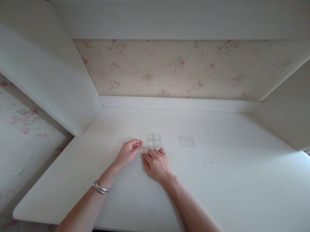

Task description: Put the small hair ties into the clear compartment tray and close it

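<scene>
The left hand (128, 152) rests on the white table (218, 188), its fingers pinching a tiny thing I cannot make out. The right hand (156, 164) lies flat beside it, fingers loose, holding nothing. Just past the fingers sits a small clear box (154, 140), and its lid (186, 140) lies off to their right.

Tiny item (143, 143) in left pinch, unidentifiable

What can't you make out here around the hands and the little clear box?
Head view only:
- Clear box contents: too small, blurred.
- Thing pinched by left hand: too tiny to identify.
- Right hand fingertips: curled under, hidden by the hand.
- Flat clear piece: lid or sheet, unclear.
</scene>
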The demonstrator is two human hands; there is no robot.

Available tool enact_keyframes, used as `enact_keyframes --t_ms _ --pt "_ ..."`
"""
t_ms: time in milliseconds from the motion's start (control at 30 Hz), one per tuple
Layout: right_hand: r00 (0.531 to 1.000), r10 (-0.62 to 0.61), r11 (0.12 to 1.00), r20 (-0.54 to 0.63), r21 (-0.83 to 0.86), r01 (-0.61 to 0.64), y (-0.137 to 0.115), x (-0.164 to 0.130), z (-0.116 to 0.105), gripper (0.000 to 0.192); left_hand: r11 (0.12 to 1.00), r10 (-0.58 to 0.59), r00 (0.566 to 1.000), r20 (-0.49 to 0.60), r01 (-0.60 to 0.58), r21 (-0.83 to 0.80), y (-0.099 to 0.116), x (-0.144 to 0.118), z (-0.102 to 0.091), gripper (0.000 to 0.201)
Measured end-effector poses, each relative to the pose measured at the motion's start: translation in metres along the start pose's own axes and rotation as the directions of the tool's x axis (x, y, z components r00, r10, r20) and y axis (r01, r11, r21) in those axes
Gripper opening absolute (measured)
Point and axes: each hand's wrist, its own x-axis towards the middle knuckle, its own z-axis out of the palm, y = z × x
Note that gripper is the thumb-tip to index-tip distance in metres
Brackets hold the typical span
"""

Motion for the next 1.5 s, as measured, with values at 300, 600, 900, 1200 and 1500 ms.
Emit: enact_keyframes --t_ms 300,600,900,1200,1500 --pt "1.000 0.017 0.999 0.025 -0.033 -0.017 0.005 0.000 0.002 0.022 0.989 0.096 0.994 0.060 -0.102 0.104 0.007 0.047 0.024 0.033" --pt "1.000 -0.003 0.999 0.030 -0.036 0.004 0.007 0.000 0.004 0.019 0.932 0.172 0.982 0.077 -0.187 0.312 0.009 0.060 0.030 0.029" --pt "0.996 0.018 0.998 -0.082 0.069 -0.013 0.011 0.000 0.005 0.021 0.971 0.083 0.996 -0.013 -0.078 0.228 -0.003 0.006 0.008 0.038" --pt "0.914 0.316 0.941 -0.253 0.203 -0.269 0.031 0.002 0.003 0.027 0.817 0.203 0.959 0.197 -0.277 0.506 -0.002 -0.030 0.000 0.029" --pt "0.896 0.378 0.925 -0.234 0.147 -0.351 0.044 0.006 -0.001 0.025 0.758 0.204 0.939 0.275 -0.330 0.562 -0.004 -0.036 0.000 0.025"
